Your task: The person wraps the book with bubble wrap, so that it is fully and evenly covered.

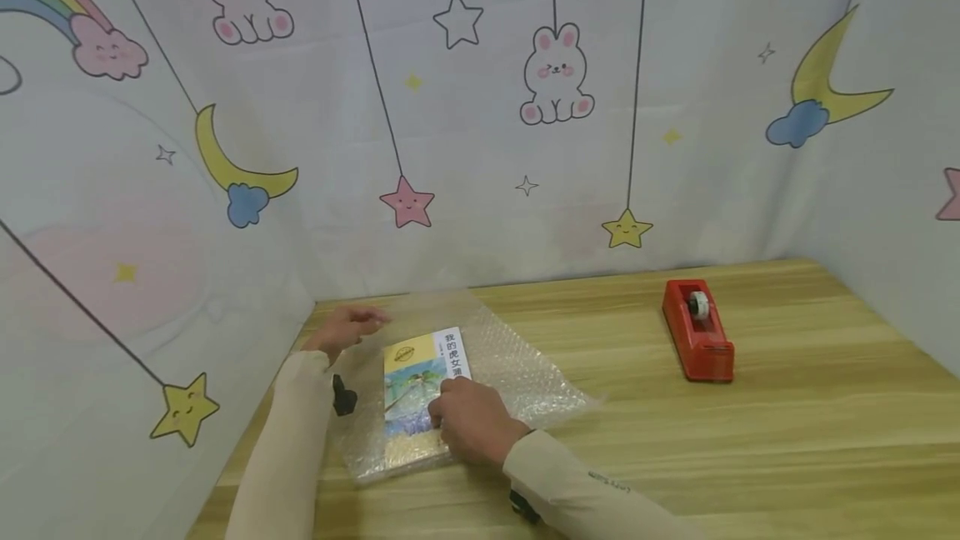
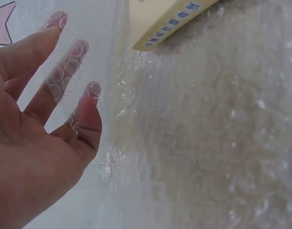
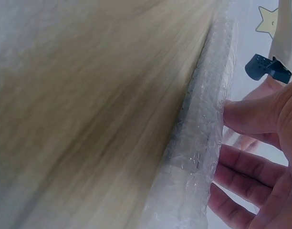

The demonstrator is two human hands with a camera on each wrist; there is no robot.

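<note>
A book [image 1: 415, 394] with a yellow, green and blue cover and a white title strip lies on a sheet of bubble wrap [image 1: 517, 373]. Wrap also covers its near edge. My right hand [image 1: 478, 422] rests over the book's right side; in the right wrist view its thumb [image 3: 251, 114] and fingertips touch the wrapped face. At the sheet's far left is my left hand [image 1: 347, 330], its fingers spread and loosely bent. Their tips show through the clear bubbles in the left wrist view, near a yellow book corner [image 2: 148, 40].
A red tape dispenser [image 1: 697, 332] with a small white roll stands at the right of the wood-grain table [image 1: 810, 407]. White cloth walls [image 1: 480, 132] printed with rabbits, stars and moons enclose the back and sides. A dark camera mount [image 1: 343, 397] sits at the left wrist.
</note>
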